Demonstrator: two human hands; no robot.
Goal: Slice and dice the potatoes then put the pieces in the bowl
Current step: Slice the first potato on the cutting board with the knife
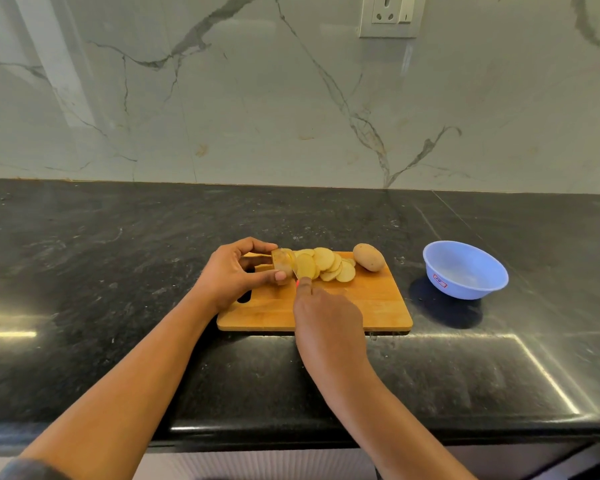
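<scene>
My left grip point(236, 271) pinching the cut potato point(282, 262), my right grip point(326, 313) curled round the knife point(294, 270), slices point(326, 265) on the board point(368, 301)

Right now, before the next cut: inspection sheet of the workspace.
surface: black counter, wooden board on it.
job's things: stub, slices fanned to its right and whole potato, all on the board; bowl right of the board, apart from it, looks empty; no dice yet.
clutter: nothing seen.
grips: left hand holds the stub; right hand holds the knife, blade at the stub's cut face, handle mostly hidden.
cables: nothing seen.
surroundings: marble wall, socket top right.
</scene>
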